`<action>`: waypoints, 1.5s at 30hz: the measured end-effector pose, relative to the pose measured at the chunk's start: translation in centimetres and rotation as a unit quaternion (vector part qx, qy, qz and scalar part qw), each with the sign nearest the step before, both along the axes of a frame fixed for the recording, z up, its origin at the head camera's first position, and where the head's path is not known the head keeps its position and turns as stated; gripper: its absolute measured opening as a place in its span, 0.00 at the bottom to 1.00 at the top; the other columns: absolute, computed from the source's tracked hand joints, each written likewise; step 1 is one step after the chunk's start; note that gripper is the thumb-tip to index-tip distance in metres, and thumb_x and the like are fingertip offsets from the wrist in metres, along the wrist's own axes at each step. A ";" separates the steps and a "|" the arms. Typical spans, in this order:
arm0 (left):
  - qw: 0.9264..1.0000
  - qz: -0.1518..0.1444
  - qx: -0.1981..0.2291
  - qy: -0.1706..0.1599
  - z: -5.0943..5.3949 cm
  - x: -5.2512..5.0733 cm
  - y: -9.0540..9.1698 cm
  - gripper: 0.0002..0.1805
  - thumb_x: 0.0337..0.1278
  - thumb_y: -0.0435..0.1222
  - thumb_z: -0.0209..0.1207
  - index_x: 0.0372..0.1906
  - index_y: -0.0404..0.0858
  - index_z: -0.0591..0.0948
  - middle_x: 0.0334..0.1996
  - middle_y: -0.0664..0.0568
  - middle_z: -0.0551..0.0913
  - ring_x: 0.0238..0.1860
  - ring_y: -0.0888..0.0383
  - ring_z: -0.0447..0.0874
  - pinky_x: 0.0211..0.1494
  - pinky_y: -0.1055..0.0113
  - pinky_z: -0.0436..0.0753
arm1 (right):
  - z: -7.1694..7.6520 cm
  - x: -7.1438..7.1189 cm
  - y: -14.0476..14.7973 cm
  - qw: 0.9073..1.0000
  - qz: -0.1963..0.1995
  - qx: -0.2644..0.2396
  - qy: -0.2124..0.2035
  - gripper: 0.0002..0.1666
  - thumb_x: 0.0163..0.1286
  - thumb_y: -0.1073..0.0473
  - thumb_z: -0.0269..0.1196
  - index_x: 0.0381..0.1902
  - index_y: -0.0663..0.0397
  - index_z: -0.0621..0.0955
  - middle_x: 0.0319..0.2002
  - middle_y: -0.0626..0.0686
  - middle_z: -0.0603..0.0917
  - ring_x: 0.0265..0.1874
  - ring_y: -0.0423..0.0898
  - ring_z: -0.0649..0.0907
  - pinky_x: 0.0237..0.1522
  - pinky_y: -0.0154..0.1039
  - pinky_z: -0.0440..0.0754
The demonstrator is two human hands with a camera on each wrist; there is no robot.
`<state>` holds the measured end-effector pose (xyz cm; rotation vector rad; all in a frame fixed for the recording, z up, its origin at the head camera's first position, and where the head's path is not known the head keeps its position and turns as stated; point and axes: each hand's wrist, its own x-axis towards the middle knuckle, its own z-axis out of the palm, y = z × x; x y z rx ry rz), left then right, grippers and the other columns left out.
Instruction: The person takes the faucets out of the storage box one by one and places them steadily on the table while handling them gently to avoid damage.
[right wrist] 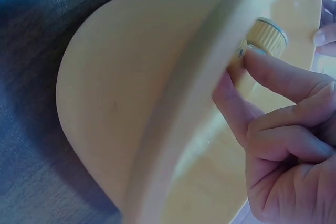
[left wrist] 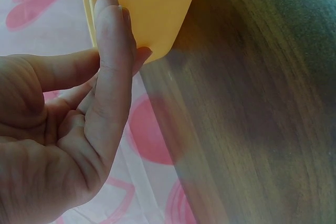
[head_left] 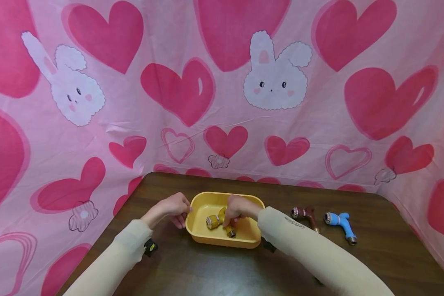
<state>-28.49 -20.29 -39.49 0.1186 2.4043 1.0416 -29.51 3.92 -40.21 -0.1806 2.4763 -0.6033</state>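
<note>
A yellow plastic basin (head_left: 225,242) with rounded corners stands on the table. My left hand (head_left: 177,207) pinches its left rim; the left wrist view shows the thumb and fingers on either side of the basin wall (left wrist: 152,9). Inside the basin is a yellow pistol-shaped device (head_left: 213,222) with a ribbed round head and a metal-coloured end. From above, my right hand (head_left: 237,207) reaches over the right rim and pinches this device between thumb and finger. In the right wrist view the ribbed head (right wrist: 268,38) shows, while the near basin wall (right wrist: 115,77) hides much of its body.
Two similar pistol-shaped devices, one dark red (head_left: 310,215) and one light blue (head_left: 342,223), lie right of the basin near my right forearm. Behind the dark brown wooden table (head_left: 214,271) hangs a pink cloth (head_left: 229,115) with hearts and rabbits.
</note>
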 end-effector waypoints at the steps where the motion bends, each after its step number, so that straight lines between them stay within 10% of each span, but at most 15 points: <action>1: 1.000 0.000 -0.001 0.001 0.0 0.0 0.0 0.10 0.76 0.29 0.57 0.44 0.27 0.87 0.24 0.41 0.85 0.18 0.54 0.86 0.27 0.60 0.90 | -0.1 0.0 0.0 1.000 0.001 0.004 0.004 0.17 0.60 0.59 0.80 0.19 0.59 0.86 0.12 0.47 0.75 0.10 0.36 0.65 0.13 0.27 0.58; 45: 1.000 -0.008 -0.003 0.012 -0.3 -0.1 0.0 0.10 0.76 0.29 0.57 0.41 0.29 0.88 0.23 0.41 0.85 0.18 0.54 0.86 0.27 0.60 0.90 | 2.7 1.2 2.2 0.998 0.006 -0.032 0.047 0.16 0.57 0.57 0.81 0.18 0.57 0.88 0.18 0.52 0.87 0.10 0.39 0.69 0.13 0.30 0.57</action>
